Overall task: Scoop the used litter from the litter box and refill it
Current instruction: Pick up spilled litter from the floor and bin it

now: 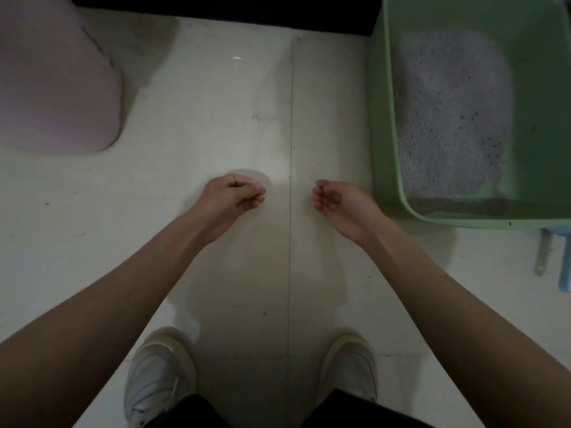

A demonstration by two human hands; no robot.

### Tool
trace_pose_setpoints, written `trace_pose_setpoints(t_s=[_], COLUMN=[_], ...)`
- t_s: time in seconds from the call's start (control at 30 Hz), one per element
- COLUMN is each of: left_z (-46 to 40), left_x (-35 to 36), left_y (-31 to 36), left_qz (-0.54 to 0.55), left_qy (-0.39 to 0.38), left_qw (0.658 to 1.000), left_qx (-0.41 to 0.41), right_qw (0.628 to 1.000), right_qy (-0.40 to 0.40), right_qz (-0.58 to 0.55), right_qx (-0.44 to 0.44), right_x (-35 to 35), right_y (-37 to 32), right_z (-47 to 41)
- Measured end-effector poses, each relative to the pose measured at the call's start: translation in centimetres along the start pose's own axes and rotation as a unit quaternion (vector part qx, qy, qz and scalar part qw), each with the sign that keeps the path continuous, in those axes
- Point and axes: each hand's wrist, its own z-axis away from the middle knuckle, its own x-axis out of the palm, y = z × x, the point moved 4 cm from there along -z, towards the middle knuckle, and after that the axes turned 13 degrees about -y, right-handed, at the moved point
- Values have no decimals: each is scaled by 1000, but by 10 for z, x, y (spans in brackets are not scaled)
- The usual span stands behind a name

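Here both hands are hanging idle over the bare floor [234, 118], the left hand [234, 196] and right hand [336, 200] loosely curled and gripping nothing, probably because no tool is picked up yet. The green box [381, 134] is sitting just right of the right hand, grey litter [451, 112] lying inside, within easy reach. A bluish handle, possibly the scoop [547, 254], is poking out beside the box's near edge. A pink bin [55, 81] is standing far left, likely for waste. No writing is showing anywhere.
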Motion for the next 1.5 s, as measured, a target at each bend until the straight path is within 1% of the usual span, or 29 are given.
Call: trace_pose_setpoints(t_s=[0.07, 0.13, 0.2, 0.27, 0.33, 0.4, 0.5, 0.57, 0.63, 0.7, 0.77, 0.87, 0.97, 1.03, 1.07, 1.1, 1.17, 1.2, 1.23, 1.3, 1.4, 1.43, 1.47, 1.5], left_z=[11, 24, 39, 55, 74, 97, 135, 160, 182, 196, 202, 201, 200, 201, 202, 203, 209, 212, 214, 211, 202, 196, 190, 182], left_x=[-6, -11, -14, -17, -19, -25, -43, -63, -89, -118, -143, -162, -162, -159, -157, -155, -150, -147, -143, -132, -105, -94, -85, -77], left_y=[10, 26, 47, 70, 99, 131, 188, 225, 256, 279, 291, 294, 294, 294, 293, 293, 293, 291, 287, 278, 257, 246, 233, 218], left_qz=[-8, -23, -32, -37, -29, -18, -9, -5, 1, 4, -4, -69, -125, -169, -194, -225, -295, -325, -348, -382, -424, -432, -437, -441], left_qy=[7, 2, 3, 8, 9, 12, 27, 55, 107, 167, 206, 204, 196, 212, 229, 254, 306, 326, 332, 311, 267, 244, 219, 194], left_qw=[1000, 1000, 999, 999, 999, 998, 989, 981, 968, 954, 947, 961, 964, 953, 942, 924, 869, 842, 822, 801, 790, 792, 797, 805], left_qx=[2, 5, 7, 7, 25, 63, 142, 188, 225, 248, 245, 174, 133, 135, 150, 178, 252, 282, 306, 341, 353, 357, 356, 345], right_qw=[998, 995, 993, 993, 993, 988, 972, 962, 954, 947, 933, 901, 891, 891, 891, 890, 888, 888, 889, 891, 898, 894, 883, 861], right_qy=[6, 5, -5, -29, -62, -101, -169, -219, -259, -282, -303, -341, -362, -358, -350, -343, -336, -335, -331, -307, -242, -219, -200, -186], right_qz=[56, 80, 94, 98, 98, 120, 163, 154, 129, 129, 179, 268, 273, 279, 289, 299, 311, 310, 309, 318, 345, 367, 400, 448], right_qx=[33, 58, 65, 54, 30, 7, -30, -54, -72, -85, -71, -9, 17, 9, -2, -16, -47, -60, -74, -105, -130, -136, -144, -154], right_x=[14, 31, 54, 84, 120, 160, 230, 279, 326, 368, 401, 430, 437, 433, 430, 426, 415, 407, 398, 374, 336, 322, 306, 289], right_y=[-4, -8, -16, -30, -47, -65, -95, -115, -130, -140, -139, -123, -111, -108, -109, -110, -113, -115, -115, -118, -110, -106, -100, -93], right_z=[5, 10, 16, 22, 29, 37, 54, 66, 78, 83, 81, 75, 69, 68, 68, 68, 73, 76, 79, 82, 82, 80, 77, 74])
